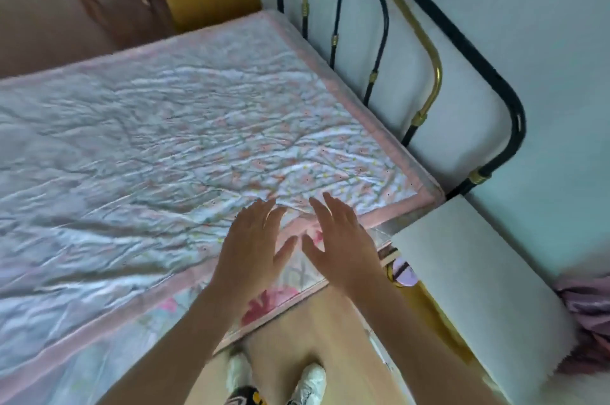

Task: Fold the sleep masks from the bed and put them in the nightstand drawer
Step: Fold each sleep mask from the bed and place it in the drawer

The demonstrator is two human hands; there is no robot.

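1. hovering side by side over the near corner of the bed (165, 127), the left hand (252, 239) and right hand (340, 239) are both showing their backs to the camera, with fingers spread and nothing held in either.
2. a floral quilt (148, 153) with a pink border is covering the bed and lying wrinkled; no sleep mask is showing on it.
3. the nightstand (462, 266), with a plain white top, is standing just beside the bed's corner, to the right of the right hand.
4. the drawer (401, 272) is sitting partly open below the white top, and something lilac with a dark strap is lying inside; the blur is making it hard to say whether it is a sleep mask.
5. a black and brass metal headboard (429, 74) is rising behind the bed against the pale wall.
6. two white shoes (310, 378) are standing on the wooden floor (330, 322) below the arms.
7. a pink cloth (587, 315) is bunching at the far right edge.
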